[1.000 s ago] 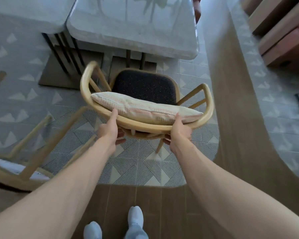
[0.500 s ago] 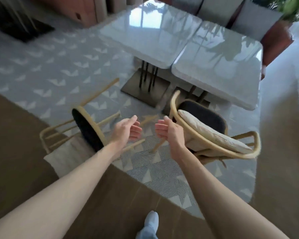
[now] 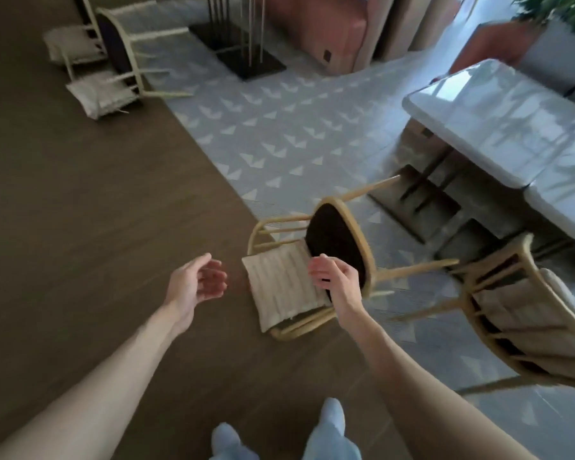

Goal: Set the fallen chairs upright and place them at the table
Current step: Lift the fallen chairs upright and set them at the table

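A wooden chair with a dark seat [image 3: 339,240] lies on its side at the rug's edge, its striped back cushion [image 3: 284,290] flat on the floor. My right hand [image 3: 337,280] hovers just above that cushion and seat, fingers apart, holding nothing. My left hand [image 3: 196,280] is open over the bare wood floor, left of the chair. An upright chair [image 3: 525,313] with a cushion stands at the grey marble table [image 3: 498,127] on the right. Another fallen chair [image 3: 120,51] lies at the far left.
The table's dark metal base [image 3: 422,207] stands just behind the fallen chair. A patterned grey rug [image 3: 279,127] covers the middle floor. A second table base [image 3: 243,58], a terracotta bench [image 3: 316,31] and a planter [image 3: 498,41] are at the back. My feet [image 3: 326,433] are below.
Both hands let go of the upright chair, now at the right edge. The view swung left, and my open hands have come over the fallen chair.
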{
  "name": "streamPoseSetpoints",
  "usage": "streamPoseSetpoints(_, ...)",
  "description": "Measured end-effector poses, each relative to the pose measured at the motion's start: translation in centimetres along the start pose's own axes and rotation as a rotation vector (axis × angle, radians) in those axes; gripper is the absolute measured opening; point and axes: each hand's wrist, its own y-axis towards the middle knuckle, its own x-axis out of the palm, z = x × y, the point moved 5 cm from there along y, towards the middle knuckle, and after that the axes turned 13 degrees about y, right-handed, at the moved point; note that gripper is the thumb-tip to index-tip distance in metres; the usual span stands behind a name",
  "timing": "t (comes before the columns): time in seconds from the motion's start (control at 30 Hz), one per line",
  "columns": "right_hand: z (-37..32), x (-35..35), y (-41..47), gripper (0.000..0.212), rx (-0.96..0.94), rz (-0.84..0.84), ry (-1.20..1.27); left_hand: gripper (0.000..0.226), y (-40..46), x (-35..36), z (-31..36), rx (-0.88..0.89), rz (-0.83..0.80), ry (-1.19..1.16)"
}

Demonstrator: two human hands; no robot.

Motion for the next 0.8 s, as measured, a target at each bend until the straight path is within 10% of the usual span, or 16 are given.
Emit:
streamPoseSetpoints(0.27, 4.3, 8.0, 3.7, 0.024, 0.105, 0.076, -0.067, 0.025, 5.9, -7.7, 0.6, -0.106, 0.034, 0.006)
streamPoseSetpoints(0.8, 15.6, 14.4, 17.3, 0.027, 0.348, 0.520, 0.262, 0.023, 28.4, 0.2, 2.9, -0.328, -0.278, 0.297)
